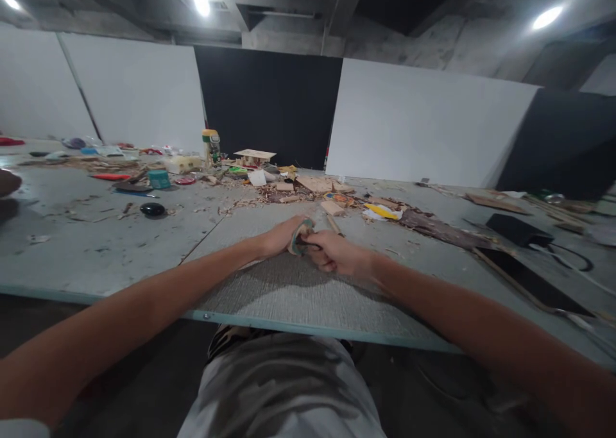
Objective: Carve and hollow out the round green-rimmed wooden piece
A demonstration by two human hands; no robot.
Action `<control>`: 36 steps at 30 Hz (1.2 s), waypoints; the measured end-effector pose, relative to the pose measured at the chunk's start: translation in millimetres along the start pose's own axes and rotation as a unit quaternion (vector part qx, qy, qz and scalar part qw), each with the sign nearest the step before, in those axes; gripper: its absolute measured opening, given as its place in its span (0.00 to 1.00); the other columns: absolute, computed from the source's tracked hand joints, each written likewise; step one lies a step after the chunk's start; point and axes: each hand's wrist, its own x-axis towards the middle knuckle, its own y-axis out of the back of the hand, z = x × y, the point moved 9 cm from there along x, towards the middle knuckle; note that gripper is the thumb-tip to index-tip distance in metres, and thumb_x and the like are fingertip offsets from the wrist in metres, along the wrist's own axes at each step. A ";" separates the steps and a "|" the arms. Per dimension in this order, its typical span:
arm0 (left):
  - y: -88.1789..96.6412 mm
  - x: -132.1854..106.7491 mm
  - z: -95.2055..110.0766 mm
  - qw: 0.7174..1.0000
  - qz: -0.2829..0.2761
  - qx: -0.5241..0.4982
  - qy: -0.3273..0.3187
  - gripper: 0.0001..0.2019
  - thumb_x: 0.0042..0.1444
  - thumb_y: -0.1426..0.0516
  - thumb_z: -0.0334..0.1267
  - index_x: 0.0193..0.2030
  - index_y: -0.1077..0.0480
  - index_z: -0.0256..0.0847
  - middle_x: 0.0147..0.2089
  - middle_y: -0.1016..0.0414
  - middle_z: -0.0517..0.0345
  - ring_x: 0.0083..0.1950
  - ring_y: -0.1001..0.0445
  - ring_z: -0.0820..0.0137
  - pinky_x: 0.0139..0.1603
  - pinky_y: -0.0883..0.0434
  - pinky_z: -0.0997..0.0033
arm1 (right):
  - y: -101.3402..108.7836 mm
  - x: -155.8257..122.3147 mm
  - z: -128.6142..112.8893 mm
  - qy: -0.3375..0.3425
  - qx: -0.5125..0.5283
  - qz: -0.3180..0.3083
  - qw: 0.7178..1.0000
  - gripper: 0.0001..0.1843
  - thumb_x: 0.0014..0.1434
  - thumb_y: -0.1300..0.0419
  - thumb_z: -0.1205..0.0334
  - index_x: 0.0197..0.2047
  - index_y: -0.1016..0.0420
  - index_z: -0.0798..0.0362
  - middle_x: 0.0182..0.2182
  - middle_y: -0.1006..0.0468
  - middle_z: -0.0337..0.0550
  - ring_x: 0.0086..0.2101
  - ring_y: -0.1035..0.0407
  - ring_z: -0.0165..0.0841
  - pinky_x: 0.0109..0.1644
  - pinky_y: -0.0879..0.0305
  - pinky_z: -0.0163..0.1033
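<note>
Over the near part of the table, my two hands meet close together. My left hand is closed round a small curved piece, pale with a teal edge; its kind is not clear. My right hand is curled into a fist against that piece, thumb side towards it. Whatever lies inside the right fist is hidden by the fingers. Just behind the right knuckles a thin light wooden stick shows; whether it lies on the table or sticks out of the hand I cannot tell. A flat wood block lies beyond it.
Wood scraps and shavings are heaped ahead. A black mouse and a teal box stand left. At right lie a yellow object, a bark-like strip, a phone and a black case. Another person's hand shows far left.
</note>
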 end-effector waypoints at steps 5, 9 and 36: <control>-1.1 -1.0 0.6 1.000 -0.011 -0.021 -0.005 0.16 0.59 0.47 0.51 0.30 0.36 0.40 0.26 0.34 0.61 0.27 0.34 0.72 0.28 0.33 0.73 | 0.6 -0.2 -1.4 0.007 0.006 0.001 1.000 0.20 0.66 0.51 0.63 0.23 0.50 0.50 0.14 0.55 0.26 0.16 0.65 0.23 0.17 0.67 0.30; -2.9 -0.6 -1.6 1.000 -0.025 -0.007 -0.001 0.15 0.58 0.46 0.49 0.28 0.37 0.40 0.25 0.34 0.61 0.27 0.34 0.72 0.28 0.33 0.73 | 0.5 2.6 0.6 0.002 0.021 -0.005 1.000 0.20 0.66 0.50 0.63 0.22 0.50 0.50 0.14 0.55 0.27 0.16 0.65 0.23 0.17 0.67 0.31; -2.5 -1.7 2.2 1.000 -0.019 -0.023 -0.007 0.16 0.57 0.46 0.50 0.29 0.34 0.39 0.26 0.32 0.59 0.27 0.34 0.72 0.28 0.32 0.73 | 7.4 4.0 -4.7 0.029 -0.031 0.035 0.999 0.20 0.64 0.48 0.64 0.22 0.49 0.50 0.14 0.53 0.27 0.16 0.63 0.23 0.18 0.66 0.32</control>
